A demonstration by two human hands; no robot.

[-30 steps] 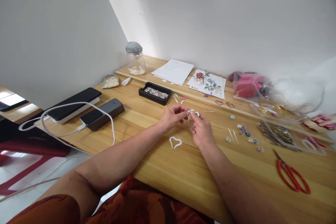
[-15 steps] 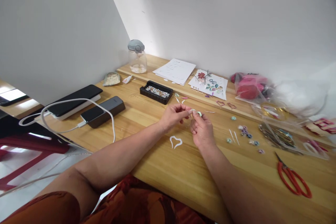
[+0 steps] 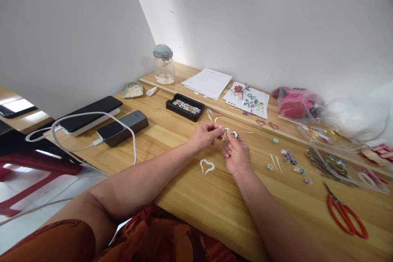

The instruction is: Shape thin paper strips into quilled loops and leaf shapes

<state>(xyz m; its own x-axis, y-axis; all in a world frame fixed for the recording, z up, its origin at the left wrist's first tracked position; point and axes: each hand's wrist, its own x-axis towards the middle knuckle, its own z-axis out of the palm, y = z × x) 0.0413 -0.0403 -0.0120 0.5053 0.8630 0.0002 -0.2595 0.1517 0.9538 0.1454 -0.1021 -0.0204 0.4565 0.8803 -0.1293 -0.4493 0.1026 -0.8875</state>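
Above the middle of the table, my left hand and my right hand meet with fingertips nearly touching. Between the thumb and fingers of my right hand sits a small pale green roll. My left hand is pinched on a thin pale strip that seems to run to the roll; its far end is hidden by the fingers. On the wood below them lies a white heart-shaped outline, open at its lower tip. Small leaf-shaped pieces rest just beyond my left hand.
To the right are small coloured rolls, white strips, red-handled scissors and a clear box. Farther back stand a black bead tray, paper sheets and a lidded jar. A cabled power bank lies left.
The whole view has shifted slightly, so things appear a little farther right. Both hands keep the same pinching hold, with barely any movement of the fingers.
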